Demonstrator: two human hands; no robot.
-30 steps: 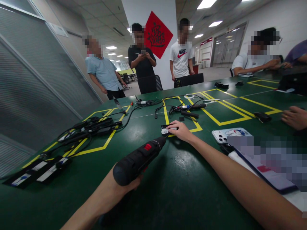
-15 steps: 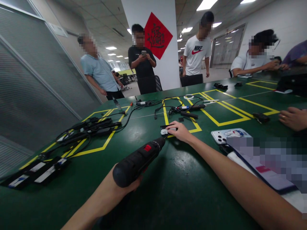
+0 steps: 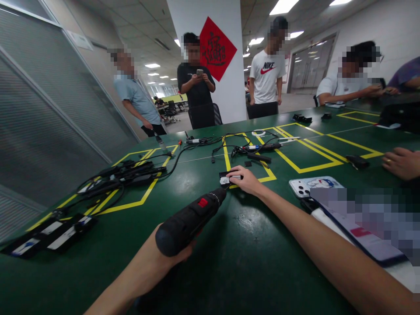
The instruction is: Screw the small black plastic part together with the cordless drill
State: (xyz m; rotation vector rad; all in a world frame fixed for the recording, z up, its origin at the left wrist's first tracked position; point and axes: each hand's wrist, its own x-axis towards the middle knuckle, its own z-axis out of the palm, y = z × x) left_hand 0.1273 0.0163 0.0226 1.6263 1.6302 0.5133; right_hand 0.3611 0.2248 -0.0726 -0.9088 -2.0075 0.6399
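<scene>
My left hand (image 3: 160, 259) is wrapped round the grip of a black cordless drill (image 3: 192, 218) with a red switch on top. The drill points forward and right, its chuck close to a small black box with a white label (image 3: 225, 180). My right hand (image 3: 248, 179) grips that box from the right, fingers over its top, and holds it against the table. The drill's tip meets the near side of the box or stops just short; I cannot tell which. Most of my left fingers are hidden behind the drill.
Black cables and adapters (image 3: 131, 175) lie to the left on the green table (image 3: 203, 271), marked with yellow tape. Beyond my right hand are a corded tool (image 3: 259, 148) and small black parts. A phone (image 3: 316, 183) and another person's hand (image 3: 403, 162) are at right.
My hands, the drill and the box stay almost still. Across the table, the person in light blue has shifted slightly, an arm now reaching toward the table edge.
</scene>
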